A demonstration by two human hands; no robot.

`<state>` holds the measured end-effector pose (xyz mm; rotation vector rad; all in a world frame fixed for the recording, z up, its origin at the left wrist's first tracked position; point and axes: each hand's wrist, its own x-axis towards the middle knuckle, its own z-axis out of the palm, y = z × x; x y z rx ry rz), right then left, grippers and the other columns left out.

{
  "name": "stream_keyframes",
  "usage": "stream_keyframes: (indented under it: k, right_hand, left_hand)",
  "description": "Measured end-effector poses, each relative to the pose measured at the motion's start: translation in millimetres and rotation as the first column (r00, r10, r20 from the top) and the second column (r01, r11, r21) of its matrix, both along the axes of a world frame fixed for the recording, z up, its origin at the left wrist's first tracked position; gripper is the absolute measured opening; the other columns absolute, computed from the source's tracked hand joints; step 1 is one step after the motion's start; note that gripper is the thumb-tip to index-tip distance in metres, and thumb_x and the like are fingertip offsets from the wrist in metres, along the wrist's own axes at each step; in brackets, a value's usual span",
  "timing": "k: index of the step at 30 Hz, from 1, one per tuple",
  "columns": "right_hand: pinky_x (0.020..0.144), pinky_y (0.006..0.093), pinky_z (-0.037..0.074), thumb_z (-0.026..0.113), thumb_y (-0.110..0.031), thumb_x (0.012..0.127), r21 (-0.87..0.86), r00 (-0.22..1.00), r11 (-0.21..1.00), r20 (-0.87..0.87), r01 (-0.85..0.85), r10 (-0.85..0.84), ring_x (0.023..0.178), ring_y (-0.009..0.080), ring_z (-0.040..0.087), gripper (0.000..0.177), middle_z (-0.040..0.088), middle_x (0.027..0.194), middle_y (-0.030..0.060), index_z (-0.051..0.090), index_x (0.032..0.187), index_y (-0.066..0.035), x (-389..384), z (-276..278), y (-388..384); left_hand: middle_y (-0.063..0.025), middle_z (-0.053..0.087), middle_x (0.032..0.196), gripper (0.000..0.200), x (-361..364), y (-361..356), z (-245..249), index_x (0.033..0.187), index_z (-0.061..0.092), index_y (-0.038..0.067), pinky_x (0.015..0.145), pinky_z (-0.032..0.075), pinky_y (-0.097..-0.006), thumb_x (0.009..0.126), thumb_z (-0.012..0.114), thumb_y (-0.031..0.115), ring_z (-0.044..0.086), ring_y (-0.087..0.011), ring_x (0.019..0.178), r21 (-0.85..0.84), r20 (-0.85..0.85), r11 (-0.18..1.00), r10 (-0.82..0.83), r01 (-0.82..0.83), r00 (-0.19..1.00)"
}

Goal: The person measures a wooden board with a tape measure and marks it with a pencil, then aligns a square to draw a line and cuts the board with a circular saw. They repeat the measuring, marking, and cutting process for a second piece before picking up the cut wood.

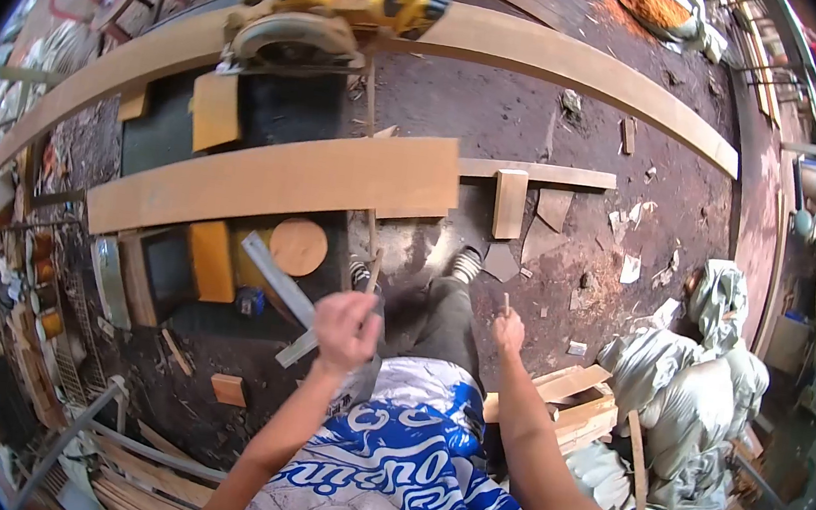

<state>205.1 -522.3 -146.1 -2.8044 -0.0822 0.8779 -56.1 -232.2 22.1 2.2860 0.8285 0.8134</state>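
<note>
While the right hand (510, 335) is closed around a small stick (506, 305), whose far end pokes out past the fingers and whose remainder is lost inside the fist, the left hand (347, 334) is curled and blurred, and I cannot tell whether it grips anything. The stick sits in front of the body, right of the lap and well apart from the left hand. Just beyond the left knuckles, the end of a thin wooden piece (375, 271) shows; whether it touches the hand is hard to make out. On the left, a grey bar (276, 278) slants up to the left hand, near a wooden disc (298, 247) and a small blue object (249, 300) too blurred to name. Farther off lies a broad board (275, 184), its right edge square and its near edge overhanging shadow, which obscures the supports. Beyond it, a circular saw (324, 24) rests on a long plank (571, 62), the guard hiding most of its blade. The widest stretch of floor (580, 249) opens to the right between that plank and the white sacks (694, 398), strewn with scraps. Nearer, the right arm partly covers a pile of offcuts (573, 395). The dark lens rim cuts off the clutter at both sides.
</note>
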Motion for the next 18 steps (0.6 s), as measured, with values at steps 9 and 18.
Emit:
stream_keyframes:
  k: [9,18]
  right_hand:
    - [0.094,0.0575,0.055,0.056,-0.029,0.099,0.022,0.955,0.987,-0.250,-0.157,0.158,0.108,0.0482,0.071,0.036,0.075,0.108,0.0261,0.074,0.127,-0.017,64.7,-130.7,-9.8]
    - [0.076,0.0359,0.053,0.058,-0.022,0.109,0.465,0.889,0.767,-0.341,0.443,-0.306,0.080,0.0178,0.067,0.029,0.073,0.087,0.0085,0.072,0.127,-0.004,103.7,-313.6,-54.1]
  left_hand:
    - [-0.0089,0.069,0.123,0.036,190.2,-114.0,-293.8,0.121,0.074,0.010,0.100,0.054,-0.0435,0.088,0.080,0.022,0.065,-0.0339,0.117,-0.501,-0.412,0.860,-0.145,-0.091,0.900]
    - [-0.0167,0.024,0.174,0.126,312.0,-50.3,-684.7,0.169,0.024,0.022,0.119,0.041,-0.0568,0.068,0.097,0.039,0.031,-0.0423,0.156,-0.320,-0.874,0.947,-0.293,-0.004,0.388]
